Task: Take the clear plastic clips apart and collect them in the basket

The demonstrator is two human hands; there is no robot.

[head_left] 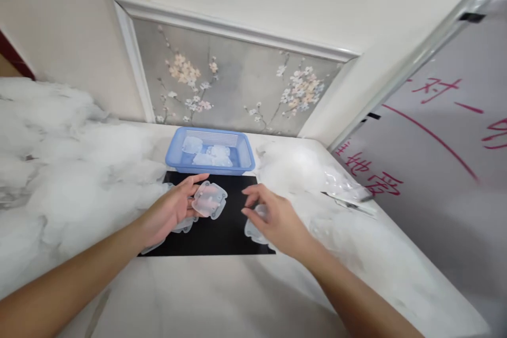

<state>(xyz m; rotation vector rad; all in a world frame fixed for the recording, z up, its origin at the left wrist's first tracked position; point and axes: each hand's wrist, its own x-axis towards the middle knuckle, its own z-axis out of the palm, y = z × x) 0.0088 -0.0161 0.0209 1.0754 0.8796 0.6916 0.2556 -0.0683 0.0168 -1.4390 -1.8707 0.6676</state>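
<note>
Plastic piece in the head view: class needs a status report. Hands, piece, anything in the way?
Left hand holds plastic piece over black mat. Right hand open, nothing seen in its grip. In the way: right hand partly hides second piece.

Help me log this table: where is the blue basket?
In the head view, the blue basket stands just left of centre, beyond the black mat and in front of the framed floral panel.

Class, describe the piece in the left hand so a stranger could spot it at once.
Find the blue basket, then the black mat in front of it. Over the mat, the left hand holds the piece, translucent and squarish with notched edges. Similar pieces lie on the mat and in the basket; only this one is held up.
</note>
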